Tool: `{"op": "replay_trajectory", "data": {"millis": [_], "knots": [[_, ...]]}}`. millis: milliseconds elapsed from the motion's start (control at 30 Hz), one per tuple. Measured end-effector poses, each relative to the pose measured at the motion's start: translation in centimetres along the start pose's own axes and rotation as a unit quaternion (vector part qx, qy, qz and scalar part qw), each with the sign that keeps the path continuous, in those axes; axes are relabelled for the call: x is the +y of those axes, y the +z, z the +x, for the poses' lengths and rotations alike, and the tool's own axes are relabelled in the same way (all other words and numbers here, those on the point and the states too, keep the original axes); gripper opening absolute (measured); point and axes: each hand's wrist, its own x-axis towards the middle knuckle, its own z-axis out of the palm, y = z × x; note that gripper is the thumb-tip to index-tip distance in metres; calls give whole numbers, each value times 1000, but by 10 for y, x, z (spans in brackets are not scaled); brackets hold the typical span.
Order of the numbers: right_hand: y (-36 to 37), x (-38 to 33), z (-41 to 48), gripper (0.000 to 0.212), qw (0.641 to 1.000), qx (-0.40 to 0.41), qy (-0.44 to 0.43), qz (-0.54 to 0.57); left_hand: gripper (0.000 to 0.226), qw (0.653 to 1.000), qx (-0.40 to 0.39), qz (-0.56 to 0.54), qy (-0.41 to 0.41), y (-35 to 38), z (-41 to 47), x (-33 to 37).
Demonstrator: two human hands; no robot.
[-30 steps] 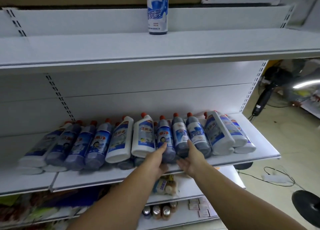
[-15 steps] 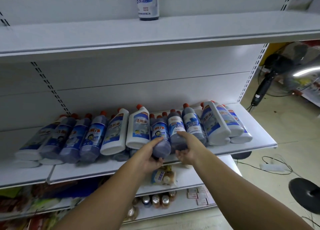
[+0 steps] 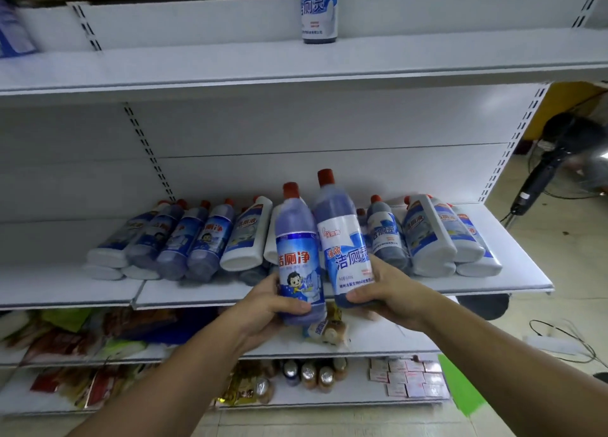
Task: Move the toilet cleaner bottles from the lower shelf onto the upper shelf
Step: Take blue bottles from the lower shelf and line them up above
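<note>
Lifted off the lower shelf (image 3: 329, 293) since a moment ago, two bottles stand upright before its front edge, our left hand (image 3: 273, 300) gripping one (image 3: 297, 255), right hand (image 3: 383, 290) the other (image 3: 345, 246), next needing raising onto the upper shelf (image 3: 197, 61).

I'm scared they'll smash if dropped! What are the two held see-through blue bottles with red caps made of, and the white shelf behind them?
The see-through blue cartoon-label bottle in the left hand and the taller see-through blue bottle in the right hand look like shiny clear plastic, probably: liquid shows through. The white lower shelf looks like painted metal, with a thin edge.
</note>
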Motion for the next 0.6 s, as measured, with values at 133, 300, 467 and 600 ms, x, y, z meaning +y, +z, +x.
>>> {"op": "replay_trajectory", "data": {"millis": [133, 300, 467, 600], "knots": [[14, -1, -17, 85, 997, -24, -19, -66, 63, 998, -11, 36, 50, 11, -30, -2], [28, -8, -27, 60, 995, -15, -62, -72, 59, 991, 17, 87, 101, 21, -65, 2], [42, -41, -45, 50, 988, -46, -99, -113, 90, 980, 53, 117, 154, 29, -86, 19], [58, -73, -70, 54, 978, -55, -146, -140, 107, 968, 73, 127, 204, 42, -112, 43]]}}
